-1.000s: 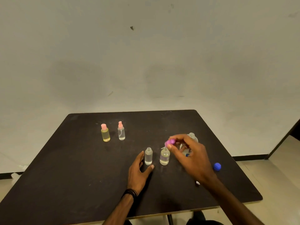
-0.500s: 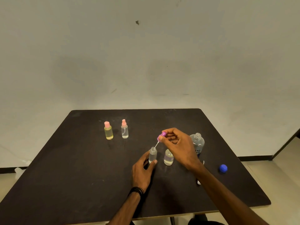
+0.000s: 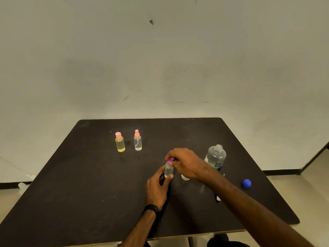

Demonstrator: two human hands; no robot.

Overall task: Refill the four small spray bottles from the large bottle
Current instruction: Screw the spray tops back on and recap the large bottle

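Purple cap (image 3: 171,159) lowered onto bottle (image 3: 168,171)

Just a dark square table (image 3: 74,184) sat in front of a plain off-white wall (image 3: 160,59) with one little dark mark (image 3: 151,22) up high, pale floor (image 3: 309,175) off to the side.

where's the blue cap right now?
In the head view, the blue cap lies on the table near its right edge, right of the open large bottle and apart from both hands.
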